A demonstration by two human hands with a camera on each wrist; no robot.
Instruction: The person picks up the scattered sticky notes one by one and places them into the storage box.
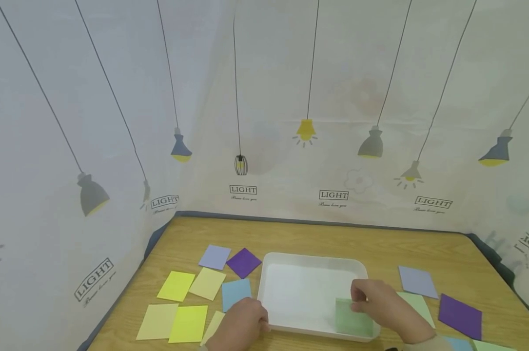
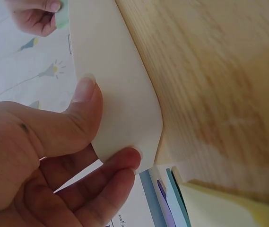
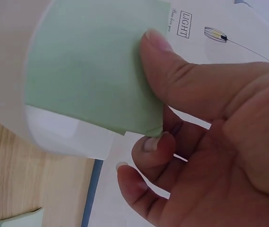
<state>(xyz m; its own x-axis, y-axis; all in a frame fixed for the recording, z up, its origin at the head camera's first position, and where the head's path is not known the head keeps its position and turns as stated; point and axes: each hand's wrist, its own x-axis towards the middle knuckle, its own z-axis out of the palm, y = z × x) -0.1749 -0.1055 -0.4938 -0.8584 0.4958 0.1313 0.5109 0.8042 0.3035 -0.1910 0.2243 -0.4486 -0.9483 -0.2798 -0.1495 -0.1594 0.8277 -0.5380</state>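
A white shallow tray [image 1: 297, 287] lies on the wooden table in front of me. My left hand [image 1: 240, 324] holds its near left corner. In the left wrist view the thumb lies on the outer wall of the tray [image 2: 120, 80], with the fingertips around the corner. My right hand [image 1: 384, 307] pinches a pale green square paper [image 1: 349, 319] at the tray's near right corner. The right wrist view shows the thumb on one side of the green paper [image 3: 96, 66] near its edge. Whether the paper touches the tray floor, I cannot tell.
Left of the tray lie several paper squares: yellow [image 1: 188, 324], cream [image 1: 208, 283], lavender [image 1: 214, 257], purple [image 1: 244, 263] and blue [image 1: 235, 292]. On the right are lavender [image 1: 418, 281], green [image 1: 418, 304] and purple [image 1: 460, 316] squares. A lamp-printed cloth [image 1: 282, 200] surrounds the table.
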